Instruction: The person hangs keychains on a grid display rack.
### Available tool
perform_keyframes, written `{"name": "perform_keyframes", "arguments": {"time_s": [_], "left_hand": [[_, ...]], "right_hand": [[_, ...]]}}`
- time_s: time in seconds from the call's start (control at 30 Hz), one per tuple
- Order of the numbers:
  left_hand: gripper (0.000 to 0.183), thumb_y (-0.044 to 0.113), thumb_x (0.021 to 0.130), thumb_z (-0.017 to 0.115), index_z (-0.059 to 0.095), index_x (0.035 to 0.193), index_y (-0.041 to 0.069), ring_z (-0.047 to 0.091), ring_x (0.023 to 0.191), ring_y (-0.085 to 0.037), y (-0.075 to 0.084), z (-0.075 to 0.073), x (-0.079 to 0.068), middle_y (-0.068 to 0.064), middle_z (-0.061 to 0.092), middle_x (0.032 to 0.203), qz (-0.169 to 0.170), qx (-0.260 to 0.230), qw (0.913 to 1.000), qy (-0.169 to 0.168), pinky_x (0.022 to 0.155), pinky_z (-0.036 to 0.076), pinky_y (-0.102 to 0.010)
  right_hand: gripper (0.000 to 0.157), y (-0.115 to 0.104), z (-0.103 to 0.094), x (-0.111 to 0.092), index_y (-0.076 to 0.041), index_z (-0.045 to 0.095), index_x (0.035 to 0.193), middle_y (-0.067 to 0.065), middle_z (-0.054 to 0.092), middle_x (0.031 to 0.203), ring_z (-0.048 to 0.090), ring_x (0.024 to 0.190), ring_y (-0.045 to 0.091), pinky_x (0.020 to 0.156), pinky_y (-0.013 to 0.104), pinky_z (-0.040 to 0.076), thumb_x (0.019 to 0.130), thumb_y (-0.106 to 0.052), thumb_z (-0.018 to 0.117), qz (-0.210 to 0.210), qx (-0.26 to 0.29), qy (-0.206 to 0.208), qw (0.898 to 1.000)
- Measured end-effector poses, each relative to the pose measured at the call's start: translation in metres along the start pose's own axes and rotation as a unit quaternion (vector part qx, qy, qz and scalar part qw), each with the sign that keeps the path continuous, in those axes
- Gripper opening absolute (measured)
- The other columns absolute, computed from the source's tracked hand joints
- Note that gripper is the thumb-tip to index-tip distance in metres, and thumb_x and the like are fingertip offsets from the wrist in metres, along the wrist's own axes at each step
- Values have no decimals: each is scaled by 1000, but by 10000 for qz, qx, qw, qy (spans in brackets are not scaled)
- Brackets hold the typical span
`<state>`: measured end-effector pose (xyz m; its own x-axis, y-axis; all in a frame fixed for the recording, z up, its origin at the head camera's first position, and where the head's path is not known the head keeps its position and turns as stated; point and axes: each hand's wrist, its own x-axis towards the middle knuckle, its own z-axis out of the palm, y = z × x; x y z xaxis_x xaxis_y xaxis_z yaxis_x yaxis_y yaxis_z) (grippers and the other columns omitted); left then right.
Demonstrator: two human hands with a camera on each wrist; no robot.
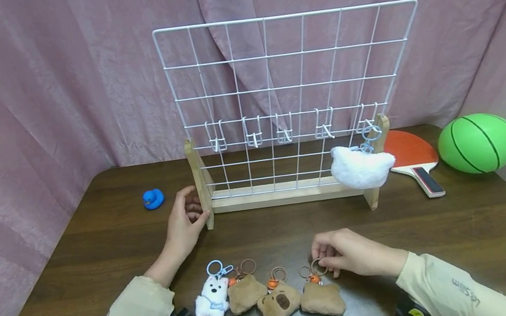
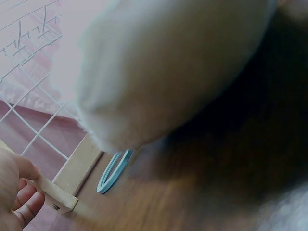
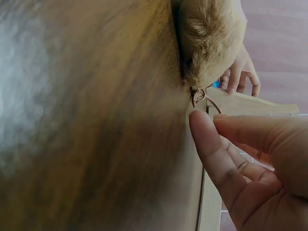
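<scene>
Table (image 1: 97, 253) of brown wood bears keychains (image 1: 271, 308); pink curtains (image 1: 43, 93) hang behind.

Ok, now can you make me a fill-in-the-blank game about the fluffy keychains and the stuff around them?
1. The right hand pinches a ring on a plush keychain whose fur is ____.
2. The side support that the left hand grips, at one end of the grid rack, is made of ____.
3. Counting every one lying on the table, there are ____ plush keychains.
4. The rubber duck is colored ____.

Missing words: brown; wood; four; blue.
</scene>
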<state>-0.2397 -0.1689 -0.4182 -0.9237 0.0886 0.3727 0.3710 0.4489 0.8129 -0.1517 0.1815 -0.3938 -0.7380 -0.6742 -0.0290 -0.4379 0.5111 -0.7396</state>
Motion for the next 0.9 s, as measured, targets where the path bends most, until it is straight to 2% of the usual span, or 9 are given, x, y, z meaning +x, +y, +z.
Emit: {"name": "perform_keyframes", "arguments": {"time_s": [0.27, 0.9], "left_hand": [[60, -7, 84, 66, 36, 136, -4, 59, 96, -31, -1, 1, 1, -25, 55, 113, 14, -7, 10000, 21, 70, 47, -10], [60, -7, 84, 66, 36, 136, -4, 59, 95, -32, -3, 2, 1, -25, 55, 112, 22, 38, 10000, 38, 70, 47, -9]], "right_hand": [[4, 1, -1, -2, -2, 59, 95, 9, 64, 80, 63, 62, 5, 58, 25, 58, 92, -3, 60, 9, 533, 134, 9985], [6, -7, -7, -7, -2, 58, 96, 13, 66, 83, 65, 64, 6, 61, 29, 59, 90, -2, 61, -173, 669, 677, 9953]]}}
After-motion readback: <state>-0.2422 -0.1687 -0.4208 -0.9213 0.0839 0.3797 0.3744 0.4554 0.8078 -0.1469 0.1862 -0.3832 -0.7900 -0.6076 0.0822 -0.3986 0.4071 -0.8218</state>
